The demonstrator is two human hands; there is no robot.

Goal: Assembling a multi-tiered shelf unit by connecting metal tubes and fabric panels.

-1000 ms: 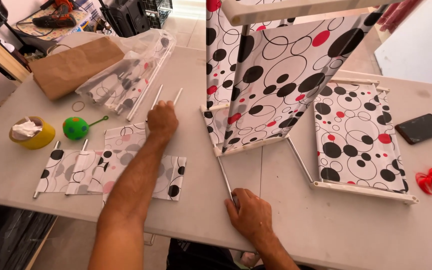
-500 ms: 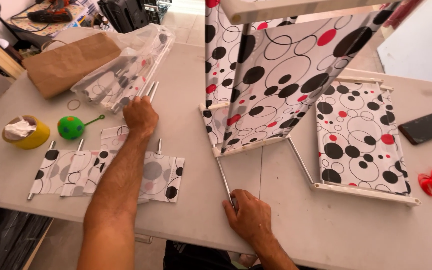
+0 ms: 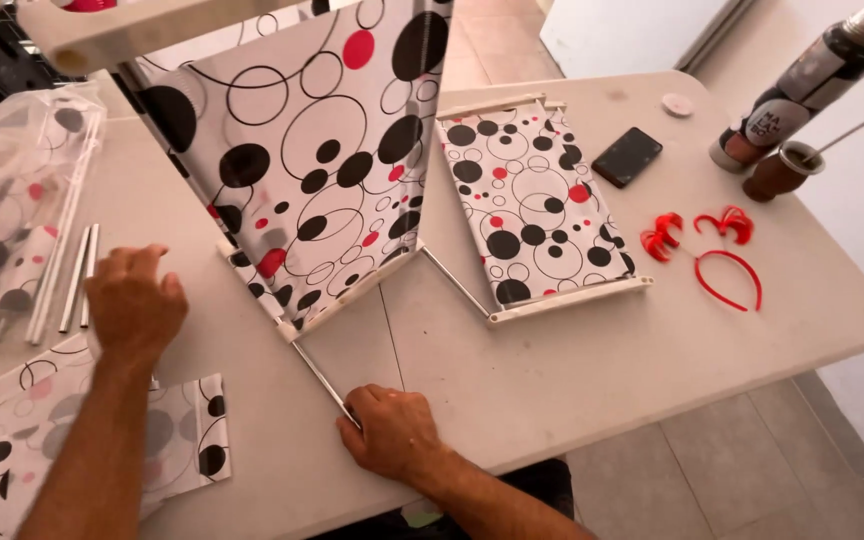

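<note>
My right hand [image 3: 392, 432] rests near the table's front edge, its fingers closed around the lower end of a thin metal rod [image 3: 320, 372]. That rod runs up to the corner of a standing fabric panel [image 3: 312, 150], white with black and red circles. My left hand [image 3: 135, 305] lies flat with fingers spread on the table, beside two loose metal rods [image 3: 80, 276] and just above flat dotted fabric pieces [image 3: 82, 440]. A second dotted fabric shelf [image 3: 532, 205] lies flat on the right, joined by another thin rod.
A clear plastic bag [image 3: 7, 210] of parts sits at the far left. At the right lie a dark phone [image 3: 627, 156], red plastic clips and a red ring [image 3: 727, 275], a bottle [image 3: 812, 75] and a brown cup [image 3: 782, 170]. The table [image 3: 572, 360] edge runs along the front.
The view has swung to the right, bringing the phone, red clips and bottle into sight. My left hand has drawn back from the loose rods. My right hand still grips the rod end.
</note>
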